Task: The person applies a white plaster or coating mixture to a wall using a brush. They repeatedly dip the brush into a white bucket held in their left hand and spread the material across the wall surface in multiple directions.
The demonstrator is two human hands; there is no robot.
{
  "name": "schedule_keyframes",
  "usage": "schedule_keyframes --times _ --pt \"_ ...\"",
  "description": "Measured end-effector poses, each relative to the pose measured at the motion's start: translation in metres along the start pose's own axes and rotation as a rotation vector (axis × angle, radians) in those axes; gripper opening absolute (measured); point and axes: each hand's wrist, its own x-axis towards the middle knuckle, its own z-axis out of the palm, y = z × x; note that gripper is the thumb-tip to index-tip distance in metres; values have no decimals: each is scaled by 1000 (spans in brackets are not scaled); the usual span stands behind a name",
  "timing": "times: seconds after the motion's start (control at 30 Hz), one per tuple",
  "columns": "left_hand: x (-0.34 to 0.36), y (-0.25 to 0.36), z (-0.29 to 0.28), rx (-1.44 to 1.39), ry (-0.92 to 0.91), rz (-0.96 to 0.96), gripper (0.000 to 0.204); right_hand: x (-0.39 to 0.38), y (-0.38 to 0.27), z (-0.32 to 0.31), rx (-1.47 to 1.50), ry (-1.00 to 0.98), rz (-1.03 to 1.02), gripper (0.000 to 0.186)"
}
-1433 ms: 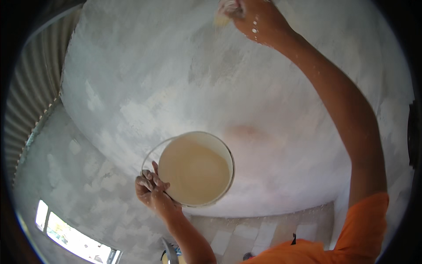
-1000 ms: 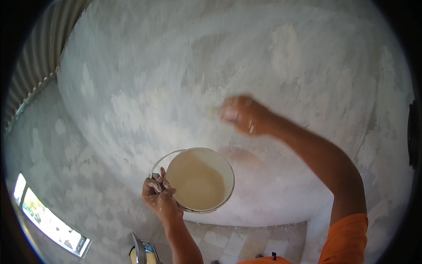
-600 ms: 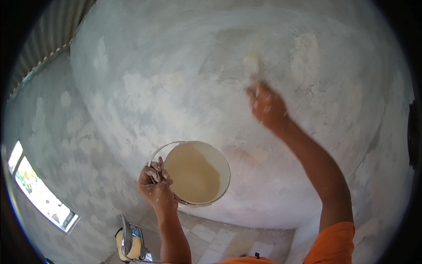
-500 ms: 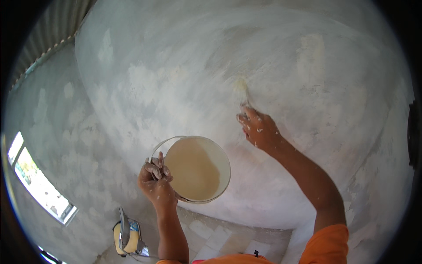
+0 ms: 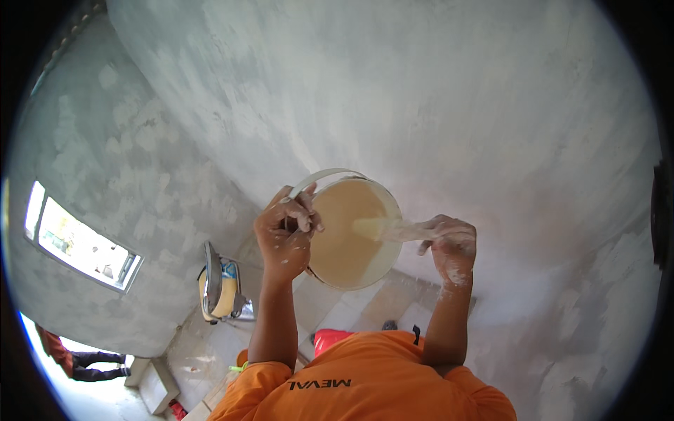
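Note:
My left hand [image 5: 282, 238], fingers curled and smeared with pale paint, grips a round whitish bucket [image 5: 385, 262] by its left rim and handle. Cream-coloured paint [image 5: 339, 249] fills part of the bucket, which tips so that its inside shows. From the right, my right hand [image 5: 455, 247] holds a paintbrush [image 5: 404, 231] by its handle. The brush reaches over the right rim, with its pale yellowish bristles inside the bucket against the paint. Behind both stands a grey wall [image 5: 435, 105] with streaky whitish patches.
A chair-like object [image 5: 220, 288] with a pale yellow part stands on the tiled floor [image 5: 309, 305] at lower left. The left wall has a bright window [image 5: 84, 235]. Beyond an opening at far lower left, a person in dark trousers [image 5: 95, 366] is partly visible.
My right hand has brought the paintbrush from the wall down into the bucket. The view has tilted downward, and the bucket now appears higher and further right.

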Motion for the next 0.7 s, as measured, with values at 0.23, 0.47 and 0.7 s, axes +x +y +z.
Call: schedule_keyframes --times 0.23,0.47,0.7 --pt "-1 23 5 -99 -118 -205 26 2 -20 55 -1091 -368 105 21" --pt "7 34 4 -58 -268 -118 25 -2 15 88 -1220 -554 288 31" --pt "7 30 4 12 -305 -5 26 3 27 96 -1312 -650 319 38"
